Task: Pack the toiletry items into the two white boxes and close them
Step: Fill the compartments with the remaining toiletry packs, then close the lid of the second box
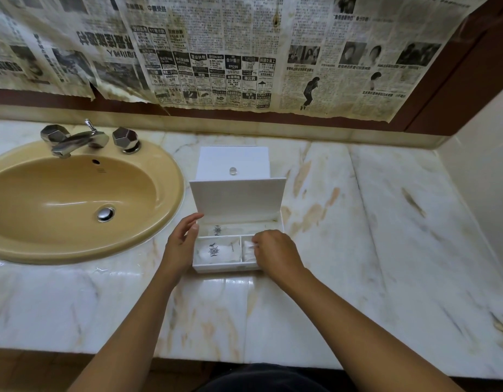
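Front white box (227, 267), lid raised, on the marble counter (357, 250) beside the sink (165, 222); rear white box (233, 162), lid down, behind it; left hand (180, 244) relaxed against the box's side; right hand (275, 251) pinching a small white packet (248, 248) into the right compartment; packing under way; next, likely release, then lower the lid.

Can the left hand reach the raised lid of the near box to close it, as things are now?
Probably yes. The left hand is open at the near box's left wall, and its raised lid stands just above and behind it, nothing between them.
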`<state>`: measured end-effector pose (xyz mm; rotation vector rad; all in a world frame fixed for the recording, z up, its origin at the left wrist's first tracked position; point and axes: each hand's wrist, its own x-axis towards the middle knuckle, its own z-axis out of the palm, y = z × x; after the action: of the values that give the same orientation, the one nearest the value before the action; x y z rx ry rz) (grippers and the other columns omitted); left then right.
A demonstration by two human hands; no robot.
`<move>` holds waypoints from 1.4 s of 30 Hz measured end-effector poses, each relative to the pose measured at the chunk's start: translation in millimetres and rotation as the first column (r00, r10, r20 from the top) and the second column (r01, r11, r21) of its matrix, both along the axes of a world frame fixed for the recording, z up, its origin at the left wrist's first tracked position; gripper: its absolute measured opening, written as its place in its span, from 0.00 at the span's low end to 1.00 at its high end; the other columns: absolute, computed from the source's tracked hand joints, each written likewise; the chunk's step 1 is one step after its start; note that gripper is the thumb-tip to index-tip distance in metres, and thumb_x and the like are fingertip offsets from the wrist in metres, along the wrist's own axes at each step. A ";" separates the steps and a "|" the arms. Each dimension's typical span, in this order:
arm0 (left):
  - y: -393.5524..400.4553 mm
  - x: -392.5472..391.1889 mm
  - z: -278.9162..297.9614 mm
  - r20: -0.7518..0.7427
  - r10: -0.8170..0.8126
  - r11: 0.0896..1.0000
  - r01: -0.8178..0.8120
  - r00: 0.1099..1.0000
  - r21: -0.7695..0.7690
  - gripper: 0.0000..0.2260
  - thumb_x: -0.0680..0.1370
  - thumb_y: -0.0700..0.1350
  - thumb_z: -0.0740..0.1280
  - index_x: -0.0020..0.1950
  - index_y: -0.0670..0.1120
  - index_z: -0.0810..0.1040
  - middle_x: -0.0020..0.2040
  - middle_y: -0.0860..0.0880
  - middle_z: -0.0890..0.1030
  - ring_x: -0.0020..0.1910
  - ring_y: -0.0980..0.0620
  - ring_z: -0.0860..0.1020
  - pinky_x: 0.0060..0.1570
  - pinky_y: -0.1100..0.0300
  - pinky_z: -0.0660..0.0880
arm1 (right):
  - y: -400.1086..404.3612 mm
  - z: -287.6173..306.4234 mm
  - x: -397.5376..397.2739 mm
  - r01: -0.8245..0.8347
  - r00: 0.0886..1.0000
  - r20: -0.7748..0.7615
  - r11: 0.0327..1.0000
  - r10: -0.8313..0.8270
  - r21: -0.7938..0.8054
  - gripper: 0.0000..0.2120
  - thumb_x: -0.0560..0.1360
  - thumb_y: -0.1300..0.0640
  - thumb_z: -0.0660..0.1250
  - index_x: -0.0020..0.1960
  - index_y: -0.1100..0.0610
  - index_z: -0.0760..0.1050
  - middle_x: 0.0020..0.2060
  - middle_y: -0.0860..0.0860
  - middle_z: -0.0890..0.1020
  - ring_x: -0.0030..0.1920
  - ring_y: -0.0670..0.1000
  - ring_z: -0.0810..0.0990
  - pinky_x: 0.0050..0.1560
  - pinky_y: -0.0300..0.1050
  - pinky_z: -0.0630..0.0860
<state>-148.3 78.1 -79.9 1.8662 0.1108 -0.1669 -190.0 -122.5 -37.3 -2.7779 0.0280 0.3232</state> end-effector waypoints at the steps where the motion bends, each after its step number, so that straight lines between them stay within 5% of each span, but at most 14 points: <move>1: 0.1 0.1 0.1 0.000 -0.002 1.000 0.002 1.000 -0.001 0.12 0.84 0.44 0.58 0.61 0.58 0.76 0.61 0.60 0.77 0.56 0.77 0.70 0.50 0.84 0.63 | 0.3 1.0 -0.1 0.008 1.000 -0.009 1.000 -0.008 0.010 0.10 0.72 0.69 0.60 0.36 0.58 0.69 0.30 0.51 0.68 0.36 0.53 0.70 0.29 0.39 0.59; 8: 0.5 0.3 0.1 0.002 -0.008 1.000 0.008 1.000 0.008 0.12 0.84 0.46 0.58 0.63 0.57 0.76 0.63 0.57 0.76 0.58 0.68 0.72 0.50 0.80 0.65 | -2.1 11.7 -3.4 0.016 1.000 0.007 0.998 -0.016 0.054 0.17 0.76 0.60 0.59 0.29 0.55 0.61 0.27 0.49 0.65 0.35 0.54 0.69 0.31 0.44 0.60; 16: -0.9 -2.1 2.6 -0.013 0.009 1.000 -0.010 1.000 -0.018 0.11 0.84 0.46 0.59 0.63 0.57 0.76 0.63 0.57 0.76 0.55 0.72 0.72 0.50 0.79 0.65 | 3.3 16.2 -5.9 -0.061 0.997 -0.036 0.997 0.063 0.054 0.19 0.81 0.48 0.55 0.38 0.57 0.74 0.40 0.52 0.76 0.50 0.55 0.75 0.43 0.46 0.68; 20: -4.1 -2.9 2.7 -0.039 0.060 0.992 -0.064 0.997 -0.108 0.12 0.83 0.43 0.60 0.66 0.51 0.73 0.56 0.53 0.78 0.44 0.73 0.77 0.40 0.80 0.69 | 6.4 36.2 3.2 -0.055 0.974 0.222 0.994 0.033 0.093 0.14 0.79 0.51 0.60 0.47 0.57 0.81 0.45 0.52 0.81 0.50 0.54 0.77 0.48 0.48 0.73; 23: -5.9 -4.7 4.8 -0.049 0.076 0.987 -0.082 0.996 -0.135 0.12 0.83 0.42 0.60 0.66 0.50 0.72 0.54 0.54 0.78 0.41 0.73 0.77 0.37 0.79 0.70 | 12.3 53.2 14.2 -0.067 0.834 0.549 0.976 -0.058 0.205 0.06 0.73 0.58 0.67 0.44 0.58 0.82 0.40 0.51 0.81 0.45 0.55 0.78 0.46 0.49 0.74; 26: -5.5 -5.1 4.3 -0.064 0.084 0.986 -0.093 0.994 -0.142 0.12 0.83 0.42 0.60 0.66 0.48 0.73 0.55 0.50 0.79 0.41 0.71 0.78 0.36 0.78 0.70 | 18.5 67.0 26.0 -0.064 0.734 0.673 0.978 -0.089 0.200 0.08 0.71 0.60 0.68 0.49 0.57 0.81 0.46 0.53 0.80 0.50 0.56 0.77 0.49 0.49 0.72; 32: -3.9 -5.3 6.5 -0.095 0.086 0.983 -0.100 0.992 -0.152 0.12 0.83 0.43 0.60 0.66 0.49 0.74 0.53 0.50 0.79 0.39 0.69 0.78 0.36 0.75 0.72 | 22.6 64.6 41.3 -0.011 0.874 0.486 1.000 0.004 0.011 0.21 0.76 0.57 0.66 0.68 0.54 0.71 0.66 0.55 0.73 0.68 0.58 0.67 0.70 0.62 0.55; 37: 1.4 -3.6 5.7 -0.198 0.100 0.967 -0.142 0.975 -0.209 0.12 0.84 0.46 0.58 0.63 0.56 0.76 0.57 0.49 0.82 0.54 0.51 0.82 0.45 0.56 0.77 | 17.7 55.4 33.2 -0.012 0.815 0.579 1.000 0.015 -0.010 0.12 0.69 0.65 0.71 0.52 0.55 0.81 0.47 0.53 0.81 0.49 0.58 0.78 0.53 0.57 0.70; 42: -1.3 -4.0 11.2 -0.255 0.133 0.950 -0.197 0.958 -0.241 0.11 0.84 0.47 0.58 0.62 0.52 0.77 0.55 0.52 0.83 0.50 0.55 0.83 0.43 0.56 0.77 | 12.5 49.1 17.6 -0.055 0.853 0.518 0.998 0.065 -0.035 0.20 0.61 0.69 0.75 0.48 0.50 0.82 0.39 0.49 0.80 0.40 0.55 0.77 0.42 0.47 0.65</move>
<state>-152.3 76.8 -68.7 1.5565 0.3913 -0.2734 -172.4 -110.0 11.8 -2.7914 -0.1898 -0.4258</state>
